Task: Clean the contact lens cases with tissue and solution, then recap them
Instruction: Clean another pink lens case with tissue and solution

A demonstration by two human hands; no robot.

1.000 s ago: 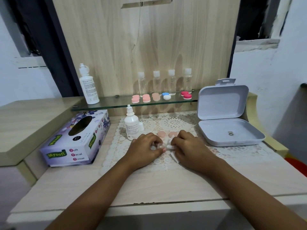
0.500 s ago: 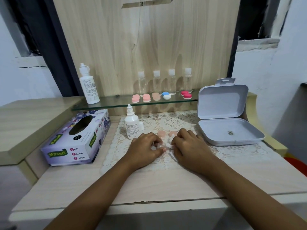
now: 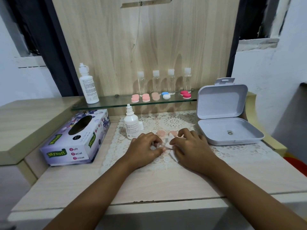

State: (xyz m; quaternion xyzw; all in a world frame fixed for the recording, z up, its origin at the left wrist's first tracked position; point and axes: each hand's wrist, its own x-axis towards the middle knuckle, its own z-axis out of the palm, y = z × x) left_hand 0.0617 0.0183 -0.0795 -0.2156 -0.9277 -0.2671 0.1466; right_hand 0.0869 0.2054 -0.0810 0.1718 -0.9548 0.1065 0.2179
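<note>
On the lace mat (image 3: 174,122) my left hand (image 3: 144,146) pinches a small clear lens case (image 3: 159,144), mostly hidden by my fingers. My right hand (image 3: 191,146) presses a folded white tissue (image 3: 169,144) against that case; a tissue corner (image 3: 174,156) sticks out beneath the hand. Two peach caps (image 3: 160,133) (image 3: 173,133) lie loose just behind my hands. A small white solution bottle (image 3: 131,125) stands uncapped to the left, its cap (image 3: 141,125) beside it.
A tissue box (image 3: 74,140) lies at the left. An open white plastic box (image 3: 227,123) sits at the right. The glass shelf (image 3: 108,102) carries a tall white bottle (image 3: 88,85), several clear bottles (image 3: 171,82) and several capped lens cases (image 3: 146,97).
Both hands stay in the same spot on the mat; the fingers shift slightly as the tissue works against the case.
</note>
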